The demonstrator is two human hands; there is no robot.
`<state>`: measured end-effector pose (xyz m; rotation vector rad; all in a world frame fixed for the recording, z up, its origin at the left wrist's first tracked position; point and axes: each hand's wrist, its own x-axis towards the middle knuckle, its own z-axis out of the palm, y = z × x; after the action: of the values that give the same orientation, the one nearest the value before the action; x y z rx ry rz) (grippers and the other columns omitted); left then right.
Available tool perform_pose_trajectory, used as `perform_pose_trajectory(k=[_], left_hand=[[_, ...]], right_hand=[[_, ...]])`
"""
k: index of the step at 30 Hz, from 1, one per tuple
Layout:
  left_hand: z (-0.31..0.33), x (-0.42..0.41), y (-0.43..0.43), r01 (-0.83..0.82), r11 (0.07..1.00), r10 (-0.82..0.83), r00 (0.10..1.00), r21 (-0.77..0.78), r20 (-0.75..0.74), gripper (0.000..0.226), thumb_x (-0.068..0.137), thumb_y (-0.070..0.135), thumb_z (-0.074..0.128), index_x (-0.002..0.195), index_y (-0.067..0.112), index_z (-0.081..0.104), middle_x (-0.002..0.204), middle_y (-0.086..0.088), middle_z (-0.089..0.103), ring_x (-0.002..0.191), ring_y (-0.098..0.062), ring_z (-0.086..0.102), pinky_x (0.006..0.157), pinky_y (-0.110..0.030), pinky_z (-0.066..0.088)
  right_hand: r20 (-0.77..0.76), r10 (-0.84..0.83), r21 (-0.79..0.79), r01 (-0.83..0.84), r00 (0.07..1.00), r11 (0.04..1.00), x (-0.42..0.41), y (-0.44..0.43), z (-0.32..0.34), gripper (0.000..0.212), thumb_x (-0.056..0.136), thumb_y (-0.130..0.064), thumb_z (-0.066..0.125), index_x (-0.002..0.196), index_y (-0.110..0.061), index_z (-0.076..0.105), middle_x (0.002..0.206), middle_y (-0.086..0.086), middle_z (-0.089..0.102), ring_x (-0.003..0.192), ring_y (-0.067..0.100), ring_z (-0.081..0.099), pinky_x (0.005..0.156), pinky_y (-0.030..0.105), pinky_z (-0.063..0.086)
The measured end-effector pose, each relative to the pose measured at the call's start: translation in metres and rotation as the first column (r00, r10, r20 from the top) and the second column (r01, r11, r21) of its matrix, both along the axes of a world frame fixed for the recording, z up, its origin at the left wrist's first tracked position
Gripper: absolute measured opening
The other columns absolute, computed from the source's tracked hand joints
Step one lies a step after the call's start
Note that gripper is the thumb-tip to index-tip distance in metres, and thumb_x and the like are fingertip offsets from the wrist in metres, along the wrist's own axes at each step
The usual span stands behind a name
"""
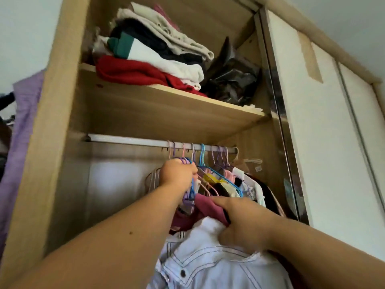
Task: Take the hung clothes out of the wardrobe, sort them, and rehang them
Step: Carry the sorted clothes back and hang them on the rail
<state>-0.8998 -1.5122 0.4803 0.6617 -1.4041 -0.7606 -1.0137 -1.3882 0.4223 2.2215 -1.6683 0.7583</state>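
Note:
Several coloured hangers (216, 157) hook over the wardrobe's metal rail (129, 140), bunched at its right end with hung clothes (248, 186) below them. My left hand (177, 174) reaches up and grips a bundle of purple, pink and blue hangers just under the rail. My right hand (243, 224) grips a maroon garment (206, 207) together with the collar of a white denim jacket (208, 261), which fills the bottom of the view. The lower parts of the hung clothes are hidden.
A wooden shelf (170, 109) above the rail carries folded clothes (154, 51) and a dark plastic bag (235, 80). A white sliding door (325, 126) with a metal edge stands to the right. A purple garment (23, 126) hangs outside the wardrobe's left side.

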Motion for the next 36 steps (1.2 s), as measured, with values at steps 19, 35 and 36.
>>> perform_pose_trajectory(k=[19, 35, 36], left_hand=[[0.108, 0.045, -0.073, -0.264, 0.859, 0.435, 0.829, -0.438, 0.352, 0.016, 0.084, 0.016, 0.071, 0.097, 0.008, 0.073, 0.083, -0.003, 0.068, 0.074, -0.010, 0.062, 0.070, -0.016, 0.049], [0.144, 0.085, -0.178, -0.697, 0.429, 0.876, 0.165, -0.574, 0.454, 0.037, 0.076, 0.066, 0.061, 0.083, 0.030, 0.061, 0.090, 0.006, 0.061, 0.100, -0.020, 0.050, 0.085, -0.039, 0.041], [0.141, 0.087, -0.181, -0.701, 0.420, 0.878, 0.155, -0.576, 0.452, 0.036, 0.074, 0.065, 0.064, 0.081, 0.030, 0.060, 0.091, 0.006, 0.062, 0.101, -0.020, 0.049, 0.083, -0.039, 0.039]], right_hand=[[0.179, 0.220, -0.247, -0.173, 0.959, 0.954, 0.009, -0.133, 0.083, 0.036, 0.068, -0.017, 0.063, 0.100, -0.032, 0.062, 0.078, -0.002, 0.066, 0.071, 0.015, 0.061, 0.057, 0.024, 0.044], [0.249, 0.229, -0.180, -0.187, 0.941, 0.966, 0.058, -0.256, 0.118, 0.033, 0.075, -0.008, 0.057, 0.102, -0.028, 0.061, 0.079, -0.003, 0.058, 0.070, 0.014, 0.054, 0.050, 0.022, 0.035], [0.254, 0.227, -0.167, -0.189, 0.940, 0.968, 0.060, -0.261, 0.116, 0.034, 0.075, -0.008, 0.057, 0.104, -0.027, 0.061, 0.082, -0.002, 0.059, 0.072, 0.015, 0.055, 0.051, 0.022, 0.035]])
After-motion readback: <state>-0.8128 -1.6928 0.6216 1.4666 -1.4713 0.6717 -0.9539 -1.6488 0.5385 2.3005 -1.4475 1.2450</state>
